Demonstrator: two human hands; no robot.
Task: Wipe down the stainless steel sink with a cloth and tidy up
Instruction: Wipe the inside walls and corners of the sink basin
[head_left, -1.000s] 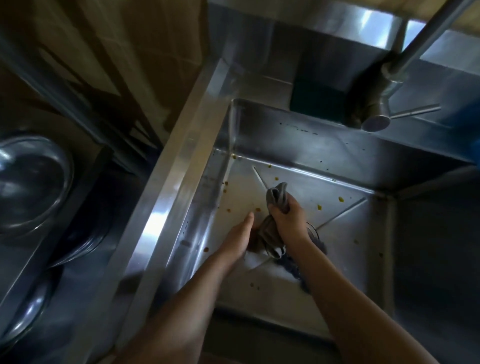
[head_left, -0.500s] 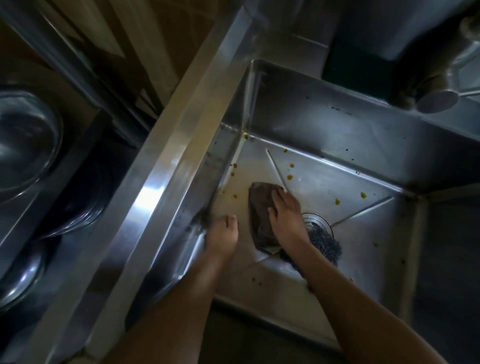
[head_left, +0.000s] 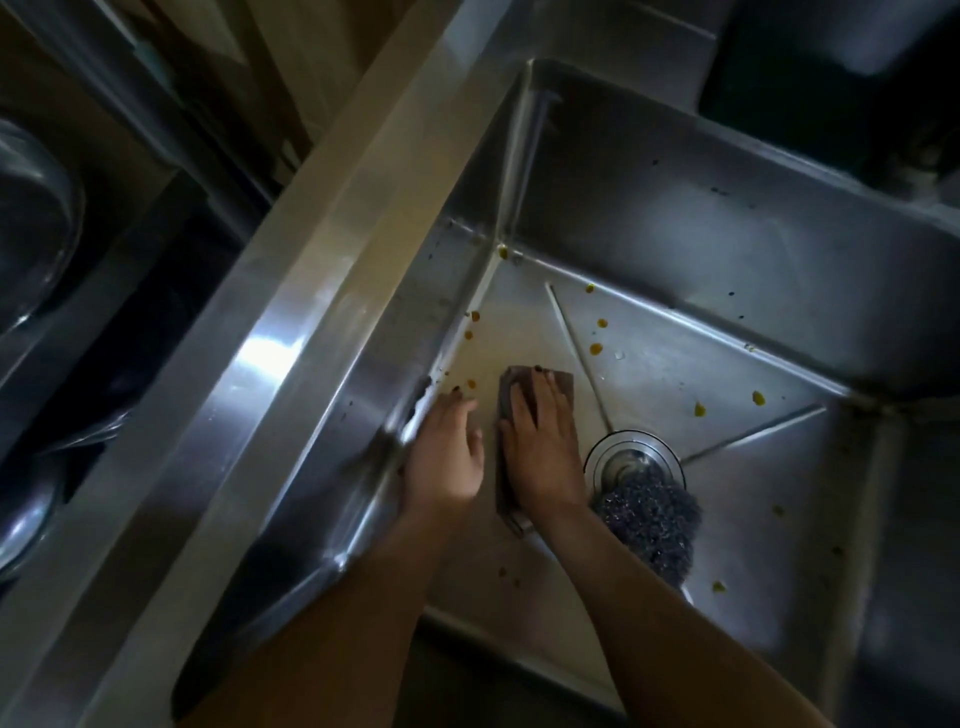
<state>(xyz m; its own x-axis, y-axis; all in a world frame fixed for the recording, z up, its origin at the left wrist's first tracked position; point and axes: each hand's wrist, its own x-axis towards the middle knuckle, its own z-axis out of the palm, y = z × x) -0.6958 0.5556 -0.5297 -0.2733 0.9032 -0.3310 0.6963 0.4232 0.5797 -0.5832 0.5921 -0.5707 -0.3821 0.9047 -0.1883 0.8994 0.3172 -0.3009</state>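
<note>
A folded grey-brown cloth lies flat on the floor of the stainless steel sink. My right hand presses down on it with straight fingers. Just left of the cloth my left hand rests flat on the sink floor near the left wall, holding nothing. Yellow-orange food spots dot the sink floor around the cloth and toward the back right. The round drain sits right beside my right wrist.
A dark steel-wool scrubber lies over the near part of the drain. The wide steel rim runs diagonally on the left. Beyond it sit shiny metal bowls. A dark block stands behind the sink.
The bunched cloth held up in my right hand has been laid flat and pressed down on the sink floor. Both hands have shifted toward the back-left corner, and the view has come closer.
</note>
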